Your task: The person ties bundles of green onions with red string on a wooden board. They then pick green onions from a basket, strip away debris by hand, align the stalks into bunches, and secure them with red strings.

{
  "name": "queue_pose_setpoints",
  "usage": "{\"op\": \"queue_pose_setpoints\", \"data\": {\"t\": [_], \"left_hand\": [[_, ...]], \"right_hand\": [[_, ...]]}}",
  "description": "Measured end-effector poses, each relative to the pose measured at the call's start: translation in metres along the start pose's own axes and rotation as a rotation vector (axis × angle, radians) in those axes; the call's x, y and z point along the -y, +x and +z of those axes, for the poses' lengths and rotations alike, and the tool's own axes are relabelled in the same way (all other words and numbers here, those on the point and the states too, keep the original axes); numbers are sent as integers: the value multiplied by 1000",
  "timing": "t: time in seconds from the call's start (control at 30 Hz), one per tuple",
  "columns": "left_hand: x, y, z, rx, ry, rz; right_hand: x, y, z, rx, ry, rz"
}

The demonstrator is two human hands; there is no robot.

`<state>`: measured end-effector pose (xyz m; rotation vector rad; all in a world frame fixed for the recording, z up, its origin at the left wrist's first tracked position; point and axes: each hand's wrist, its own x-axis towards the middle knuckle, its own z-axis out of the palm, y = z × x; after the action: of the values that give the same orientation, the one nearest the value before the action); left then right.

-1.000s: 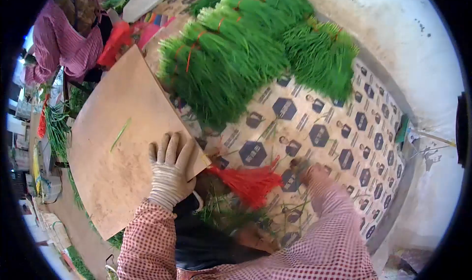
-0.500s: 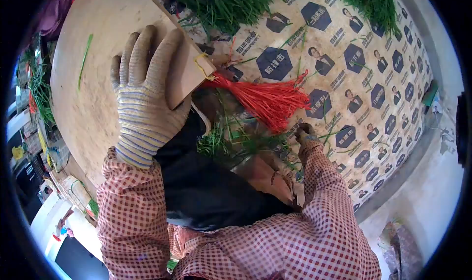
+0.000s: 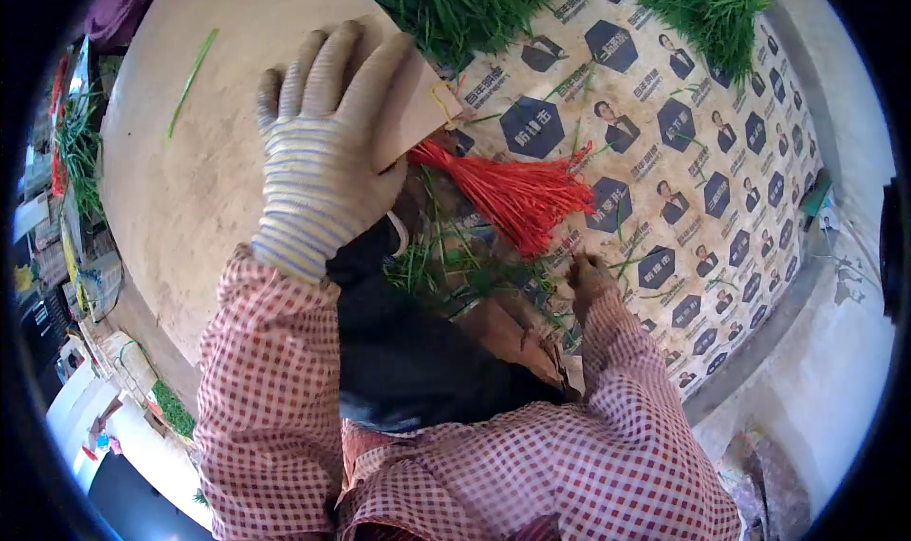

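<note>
My left hand point(image 3: 327, 152), in a striped knit glove, lies on the wooden board point(image 3: 190, 190) near its corner. Its fingers are stretched out on the surface, with the thumb hidden by the board's edge. My right hand point(image 3: 590, 275), in a dark, soiled glove, is low over the patterned sheet with its fingers curled. What it holds, if anything, cannot be made out. Between the hands lies a bundle of red plastic ties point(image 3: 522, 195), beside the board's corner. Loose green blades point(image 3: 436, 261) are scattered below it, some of them blurred.
Large piles of long green leaves point(image 3: 455, 9) and more leaves point(image 3: 707, 14) lie at the top. The printed sheet point(image 3: 655, 128) covers the floor up to the pale wall point(image 3: 788, 351). One green blade point(image 3: 193, 81) rests on the board. My dark-clothed leg point(image 3: 408, 351) is between my arms.
My left hand and the board have shifted right and slightly up in view. My right hand is slightly lower, still curled near the same spot. The red ties have hardly moved.
</note>
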<state>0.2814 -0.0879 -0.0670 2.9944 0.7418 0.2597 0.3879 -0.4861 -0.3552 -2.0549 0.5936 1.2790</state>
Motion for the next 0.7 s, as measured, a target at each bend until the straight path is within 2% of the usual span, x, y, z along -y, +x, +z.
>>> {"op": "queue_pose_setpoints", "data": {"t": [0.07,0.17,0.3,0.37,0.4,0.53,0.6,0.67,0.7], "left_hand": [[-1,-2,1,-12,7,-9],[1,-1,7,50,-32,-42],[-2,-2,8,95,-42,-47],[3,-5,6,68,-3,-49],[7,-9,7,59,-86,-14],[44,-50,-5,-13,-252,107],[77,-94,-22,99,-298,-2],[112,-147,-41,59,-311,-54],[128,-177,-46,40,-500,-234]], "right_hand": [[-30,0,-36,-49,-421,-52],[-39,-16,-70,-12,-800,-167],[16,-61,-78,104,-1139,-427],[60,-97,-72,179,-1286,-641],[76,-113,-70,203,-1348,-752],[185,-210,-11,422,-1436,-1285],[245,-283,36,601,-1393,-1418],[291,-344,79,663,-1264,-1732],[307,-359,98,524,-1239,-1911]]}}
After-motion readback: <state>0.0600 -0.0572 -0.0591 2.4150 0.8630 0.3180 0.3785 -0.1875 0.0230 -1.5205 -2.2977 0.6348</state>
